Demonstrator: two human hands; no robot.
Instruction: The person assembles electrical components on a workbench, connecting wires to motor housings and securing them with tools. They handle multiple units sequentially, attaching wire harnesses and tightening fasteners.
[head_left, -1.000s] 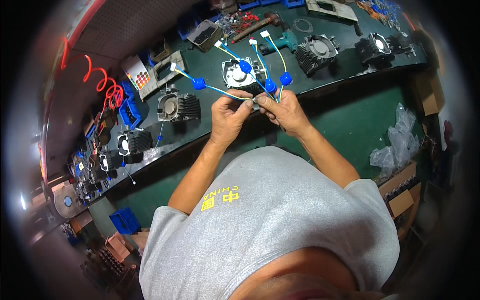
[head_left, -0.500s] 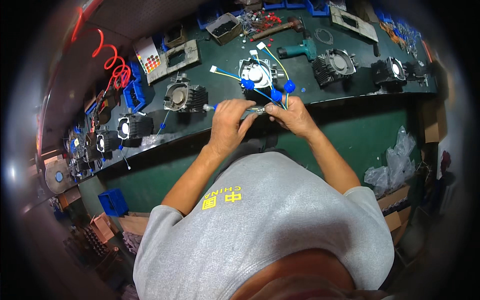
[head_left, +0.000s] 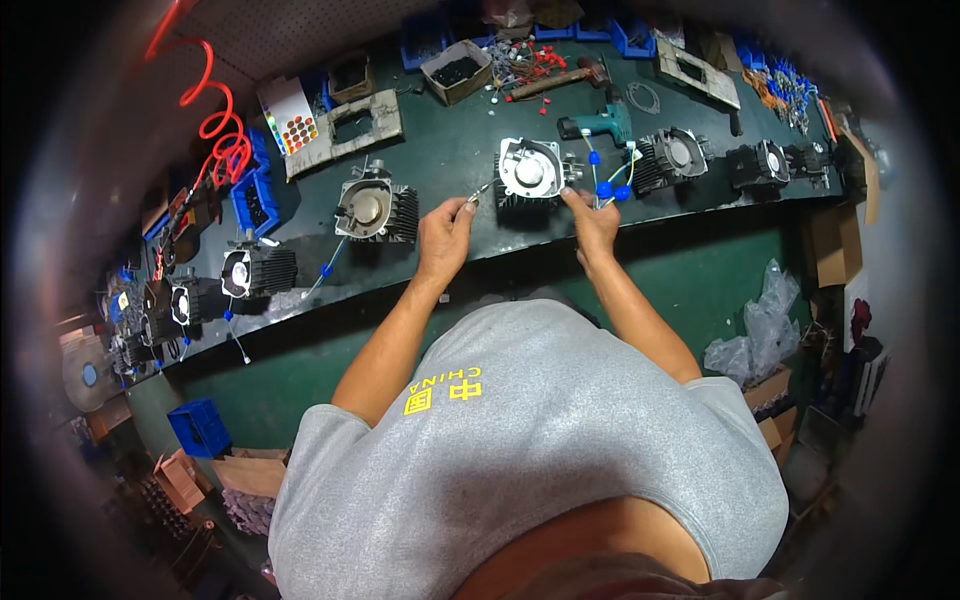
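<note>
My left hand (head_left: pixel 443 240) pinches a small slim piece with a shiny metal tip (head_left: pixel 481 191); its exact kind is too small to tell. To its right stands a black finned metal housing (head_left: pixel 530 172) with a bright square face and a round middle. My right hand (head_left: pixel 594 228) is at the housing's right front corner, its thumb close to or touching it. The fingers of that hand close on a bundle of thin wires with blue round pieces (head_left: pixel 612 190) and white connectors, which stick up and to the right.
Similar finned housings stand left (head_left: pixel 372 208) and right (head_left: pixel 672 158) along the green bench (head_left: pixel 450 130). Behind them lie a teal power drill (head_left: pixel 603 124), a hammer (head_left: pixel 560 80), a box of black parts (head_left: pixel 457 70) and a light plate (head_left: pixel 370 125). A red coiled hose (head_left: pixel 215 120) hangs at left.
My hands were together over a small shiny piece and have moved apart. The wires went right with my right hand, uncovering the housing. My left hand now holds a slim metal-tipped piece.
</note>
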